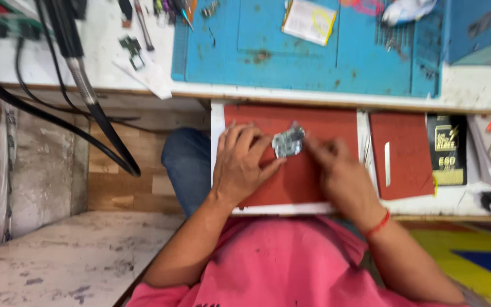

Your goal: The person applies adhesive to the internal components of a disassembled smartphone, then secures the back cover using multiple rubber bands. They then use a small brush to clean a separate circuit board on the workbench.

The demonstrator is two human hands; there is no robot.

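Observation:
My left hand (241,166) rests on a red mat (325,122) in an open drawer below the bench, its fingers pinching the left side of a small silvery metal part (288,141). My right hand (342,173), with a red thread at the wrist, comes in from the right, its blurred fingertips touching the part's right edge. The part lies flat against the mat between both hands. I wear a pink shirt and blue jeans.
A blue work mat (291,57) covers the white bench above, with a yellow-edged paper packet (309,20) and tools. Black cables (80,74) hang at left. A second red mat (402,153), a black packet (447,149) and a marbled floor (58,261) are around.

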